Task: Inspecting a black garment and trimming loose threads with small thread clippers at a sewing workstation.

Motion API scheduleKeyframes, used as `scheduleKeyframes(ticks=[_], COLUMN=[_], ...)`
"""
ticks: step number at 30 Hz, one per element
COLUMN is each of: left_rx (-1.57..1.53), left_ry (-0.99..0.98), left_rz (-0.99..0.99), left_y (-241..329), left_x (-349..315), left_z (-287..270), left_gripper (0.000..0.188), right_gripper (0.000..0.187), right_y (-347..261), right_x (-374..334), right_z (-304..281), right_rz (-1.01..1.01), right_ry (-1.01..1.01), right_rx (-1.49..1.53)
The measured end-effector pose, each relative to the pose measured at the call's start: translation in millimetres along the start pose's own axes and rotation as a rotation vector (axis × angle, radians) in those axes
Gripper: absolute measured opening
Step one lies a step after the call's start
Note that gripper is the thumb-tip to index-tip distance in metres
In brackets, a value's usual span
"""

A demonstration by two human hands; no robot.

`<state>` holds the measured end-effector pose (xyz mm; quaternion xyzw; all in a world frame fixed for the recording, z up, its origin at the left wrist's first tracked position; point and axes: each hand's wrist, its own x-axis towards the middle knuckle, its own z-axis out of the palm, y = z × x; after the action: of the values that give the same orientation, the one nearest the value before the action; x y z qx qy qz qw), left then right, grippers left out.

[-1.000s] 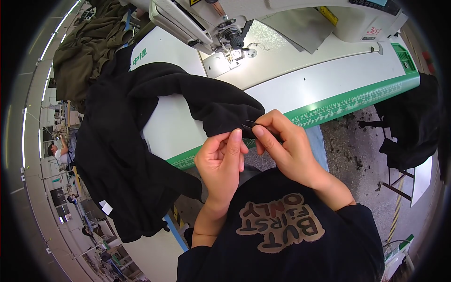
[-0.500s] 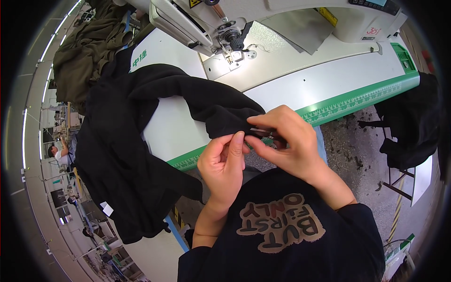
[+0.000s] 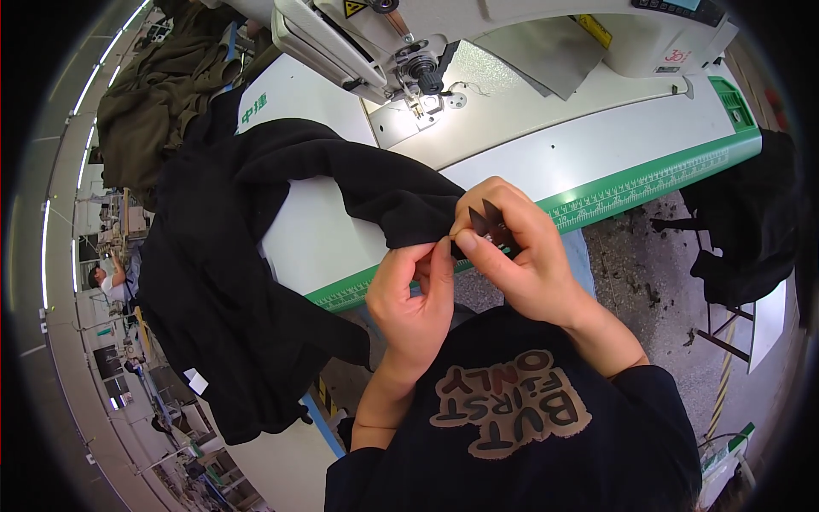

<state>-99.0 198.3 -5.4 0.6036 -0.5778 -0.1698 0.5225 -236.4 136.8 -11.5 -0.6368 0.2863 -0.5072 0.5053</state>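
A black garment (image 3: 205,247) lies over the left part of the sewing table, one long sleeve-like part of it curving over to my hands. My left hand (image 3: 409,299) is closed, its thumb and fingers pinching the end of that part at the table's front edge. Just to the right, my right hand (image 3: 537,264) has dark thread snips (image 3: 490,224) tucked in its palm, the two pointed blades up and apart. Its thumb and forefinger press together at the fabric's edge, beside the left fingertips. Whatever small bit they pinch is too small to make out.
A white sewing machine (image 3: 341,55) stands behind my hands, its needle area lit. Along the front of the table (image 3: 648,128) runs a green ruler edge (image 3: 631,188). Brown cloth (image 3: 162,102) is heaped at the far left. More black cloth (image 3: 751,222) hangs on a stand at right.
The snips have turned from lying flat at the fabric's edge to pointing up in my right palm. My right thumb and forefinger have come together at the edge.
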Motion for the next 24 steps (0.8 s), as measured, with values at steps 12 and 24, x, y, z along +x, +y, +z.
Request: scheduleKeyframes(ticks=[12, 24], left_rx=[-0.153, -0.202], left_ry=[-0.031, -0.029], left_rz=[-0.185, -0.197], left_y=[7.5, 7.5], left_x=[2.7, 1.4], left_z=[-6.6, -6.1], left_gripper=[0.006, 0.007], right_gripper=[0.018, 0.02], right_y=[-2.9, -9.0], right_x=[-3.3, -10.0], right_z=[-7.1, -7.3], right_rz=[0.511, 0.238], right_ry=[-0.052, 0.202], right_rx=[0.735, 0.394])
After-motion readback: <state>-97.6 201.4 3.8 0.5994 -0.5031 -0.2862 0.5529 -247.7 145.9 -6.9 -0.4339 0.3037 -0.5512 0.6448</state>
